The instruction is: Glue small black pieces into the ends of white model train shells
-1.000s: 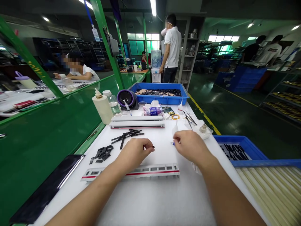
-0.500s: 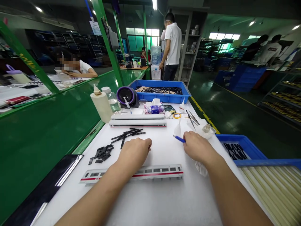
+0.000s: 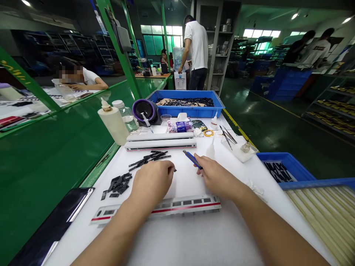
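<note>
My right hand [image 3: 219, 177] is closed around a blue utility knife [image 3: 192, 159], its tip pointing up and left. My left hand [image 3: 152, 179] is pinched; a small dark bit shows at its fingertips, too small to name. Under my left forearm lies a white model train car [image 3: 188, 207] with a red stripe, partly covered by the arm. Left of that hand are a pile of short black pieces [image 3: 118, 184] and a spread of longer black strips [image 3: 148, 159]. Two more white train car shells [image 3: 161, 145] lie side by side behind the strips.
A cream bottle [image 3: 113, 125], a clear jar [image 3: 129, 120] and a purple-rimmed black container [image 3: 145, 111] stand back left. A blue bin [image 3: 191, 111] of black parts closes off the far end. Tweezers [image 3: 227, 136] and a white dish [image 3: 244, 154] lie right. Co-workers are beyond.
My right hand has moved left with the utility knife, toward my left hand. The knife now points more upward. My left hand has shifted slightly left, and the camera view has moved a little.
</note>
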